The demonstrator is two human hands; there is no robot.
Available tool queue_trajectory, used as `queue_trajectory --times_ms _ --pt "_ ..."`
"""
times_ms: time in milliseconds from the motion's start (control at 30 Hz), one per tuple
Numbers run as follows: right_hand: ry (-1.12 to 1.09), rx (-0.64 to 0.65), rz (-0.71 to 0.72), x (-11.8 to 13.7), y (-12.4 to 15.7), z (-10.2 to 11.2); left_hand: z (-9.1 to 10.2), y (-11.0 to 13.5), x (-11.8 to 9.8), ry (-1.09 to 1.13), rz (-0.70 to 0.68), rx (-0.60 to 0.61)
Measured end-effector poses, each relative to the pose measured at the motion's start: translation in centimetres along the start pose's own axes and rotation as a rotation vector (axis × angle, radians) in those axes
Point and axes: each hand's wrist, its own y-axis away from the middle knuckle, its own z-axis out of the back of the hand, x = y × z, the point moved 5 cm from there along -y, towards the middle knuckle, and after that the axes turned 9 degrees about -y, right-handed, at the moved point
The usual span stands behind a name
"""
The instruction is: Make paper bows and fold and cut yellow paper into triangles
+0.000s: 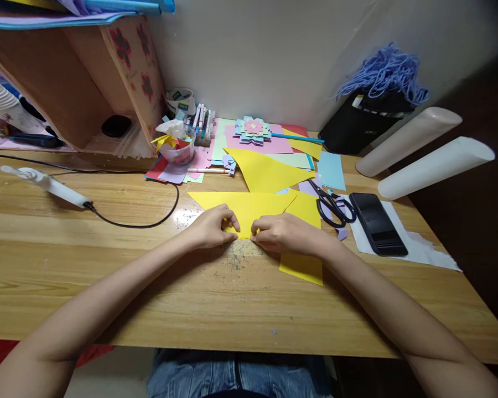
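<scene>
A piece of yellow paper (249,207) with a long straight far edge lies flat on the desk in front of me. My left hand (213,226) is closed in a pinch at its near edge, thumb and fingertips on the paper. Close beside it, my right hand (286,233) pinches the same edge, the two sets of fingertips a small gap apart. Under my right hand and wrist extends another yellow paper piece (302,269). Just behind lies a pointed yellow sheet (269,172). Black-handled scissors (334,210) rest to the right, their blades partly hidden by paper.
A phone (377,224) lies on white paper at right, near two white tubes (435,168). Behind stand a paper flower (253,130), a plastic cup of scraps (178,152) and markers (201,119). A corded white tool (52,185) lies left, before a cardboard box (133,83).
</scene>
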Motion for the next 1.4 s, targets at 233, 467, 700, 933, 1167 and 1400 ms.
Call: queue_trajectory --times_ms 233,467,700,933,1167,1400 --pt "0.062 0.044 0.014 0.4 0.2 0.2 -0.1 -0.1 0.1 0.010 -0.019 0.025" --pt "0.096 0.060 0.010 0.4 0.1 0.2 0.3 0.2 -0.4 0.048 -0.118 0.111" --pt "0.096 -0.014 0.038 0.1 -0.1 0.3 -0.2 0.5 -1.3 -0.107 -0.090 -0.113" --pt "0.161 -0.093 0.039 -0.3 -0.4 -0.4 -0.9 0.9 -1.3 -0.187 -0.107 -0.171" --pt "0.292 -0.143 0.073 0.3 -0.5 -0.9 -0.7 1.3 -2.8 -0.306 -0.377 -0.160" --pt "0.139 -0.258 0.058 -0.1 -0.5 0.4 -0.7 1.4 -2.9 -0.471 -0.442 -0.334"
